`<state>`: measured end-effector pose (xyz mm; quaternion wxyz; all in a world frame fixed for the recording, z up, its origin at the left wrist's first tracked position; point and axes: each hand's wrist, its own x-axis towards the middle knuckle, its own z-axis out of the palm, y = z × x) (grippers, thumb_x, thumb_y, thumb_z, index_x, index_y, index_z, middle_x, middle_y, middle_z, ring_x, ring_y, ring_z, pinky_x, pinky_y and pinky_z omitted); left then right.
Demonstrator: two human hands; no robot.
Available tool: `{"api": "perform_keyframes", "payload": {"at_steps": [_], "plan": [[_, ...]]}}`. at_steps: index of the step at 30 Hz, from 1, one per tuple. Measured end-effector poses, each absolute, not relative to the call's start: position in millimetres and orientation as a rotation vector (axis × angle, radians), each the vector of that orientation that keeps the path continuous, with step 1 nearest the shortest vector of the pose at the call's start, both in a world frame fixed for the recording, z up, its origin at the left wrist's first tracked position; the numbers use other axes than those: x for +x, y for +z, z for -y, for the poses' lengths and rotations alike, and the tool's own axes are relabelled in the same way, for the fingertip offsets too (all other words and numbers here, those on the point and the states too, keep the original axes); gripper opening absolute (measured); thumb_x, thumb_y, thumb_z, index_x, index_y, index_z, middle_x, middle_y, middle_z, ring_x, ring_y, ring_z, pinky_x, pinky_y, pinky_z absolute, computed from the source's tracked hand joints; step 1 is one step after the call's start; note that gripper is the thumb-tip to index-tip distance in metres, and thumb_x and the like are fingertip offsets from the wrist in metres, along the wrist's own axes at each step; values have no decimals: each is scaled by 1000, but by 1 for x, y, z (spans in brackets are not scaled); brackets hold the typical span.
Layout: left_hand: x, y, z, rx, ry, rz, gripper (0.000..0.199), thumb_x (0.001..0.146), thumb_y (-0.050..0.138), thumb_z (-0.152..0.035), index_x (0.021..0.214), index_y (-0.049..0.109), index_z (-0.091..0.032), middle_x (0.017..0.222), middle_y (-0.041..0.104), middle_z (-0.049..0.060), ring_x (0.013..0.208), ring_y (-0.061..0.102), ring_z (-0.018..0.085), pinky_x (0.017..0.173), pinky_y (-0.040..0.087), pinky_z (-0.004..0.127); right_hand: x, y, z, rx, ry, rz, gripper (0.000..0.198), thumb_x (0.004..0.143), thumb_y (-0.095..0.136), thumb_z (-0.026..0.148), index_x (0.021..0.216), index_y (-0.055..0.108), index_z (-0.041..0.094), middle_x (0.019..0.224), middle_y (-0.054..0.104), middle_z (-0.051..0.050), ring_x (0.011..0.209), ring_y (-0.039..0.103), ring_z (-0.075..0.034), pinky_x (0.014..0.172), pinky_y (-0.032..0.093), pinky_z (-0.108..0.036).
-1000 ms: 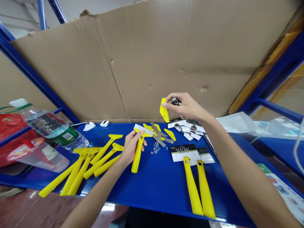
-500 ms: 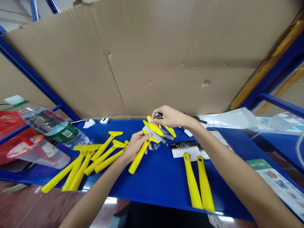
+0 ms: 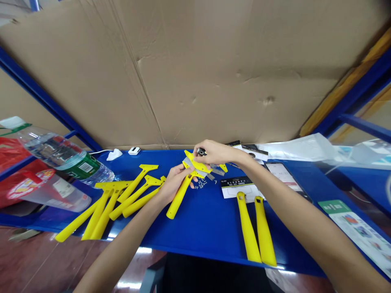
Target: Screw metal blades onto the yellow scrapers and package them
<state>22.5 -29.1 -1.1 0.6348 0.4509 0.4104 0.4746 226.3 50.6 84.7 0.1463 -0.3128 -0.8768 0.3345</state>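
Observation:
My left hand (image 3: 175, 185) is closed around a yellow scraper (image 3: 180, 195) near its head, with the handle slanting down toward the table's front edge. A grey metal blade (image 3: 200, 173) lies across that head, partly covered by a yellow plastic plate (image 3: 200, 166). My right hand (image 3: 210, 152) is curled around a black round-ended tool (image 3: 201, 151), its fingertips at the yellow plate; the rest of the tool is hidden by the hand. Several small screws or nuts (image 3: 201, 182) lie just below the scraper head. More loose blades (image 3: 217, 171) and yellow pieces sit behind them.
Several yellow scraper handles (image 3: 105, 207) lie at left, beside a plastic cup (image 3: 61, 191) and a water bottle (image 3: 76, 160). Two yellow handles (image 3: 249, 230) rest at right, near a printed card (image 3: 235, 189) and a phone (image 3: 285, 177). Cardboard (image 3: 214, 73) stands behind the table.
My right hand has come slightly lower, with its fingertips closer to the yellow plate, which lies flatter over the blade. My left hand keeps its grip on the scraper. The view has shifted slightly.

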Motion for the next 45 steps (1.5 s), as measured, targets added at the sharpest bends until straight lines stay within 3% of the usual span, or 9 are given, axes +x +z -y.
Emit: {"api": "perform_keyframes", "payload": {"at_steps": [10,18,29,34,40,45], "plan": [[23,1,29,969,1084,-835,37,80,86,-16,116,78,-9,110,82,16,87,80,22,85,65,32,225,77,-53,-853,1022,2536,9,88,63,21,93,69,17,65,71,0,43,53,-9,47,38,-25],[24,-2,28,984,1080,-894,36,83,91,-27,112,80,-8,112,82,17,82,80,19,82,66,30,221,77,-52,-960,1082,2501,10,84,65,20,91,69,16,66,72,-2,41,54,-9,45,36,-26],[25,2,29,983,1041,-883,31,88,87,-25,112,80,-8,117,81,19,90,81,23,89,66,34,223,69,-61,-879,1171,2472,17,87,69,30,97,72,16,69,74,-2,48,55,-10,47,41,-25],[26,-1,29,982,1038,-901,30,89,86,-26,111,79,-7,109,82,19,88,81,25,88,67,38,221,68,-61,-900,1189,2436,21,86,76,38,89,71,18,69,74,-3,49,56,-10,47,39,-24],[26,-1,30,982,1088,-886,31,87,87,-27,109,78,-7,105,83,19,90,82,28,87,67,39,223,67,-64,-940,1131,2442,33,86,81,48,95,68,18,52,62,3,46,56,-11,51,37,-23],[23,3,32,1033,1095,-881,33,88,87,-30,111,80,-7,105,83,19,91,82,28,91,65,40,226,71,-64,-882,1246,2444,30,92,75,48,97,71,19,52,61,4,42,51,-10,45,36,-23]]}}
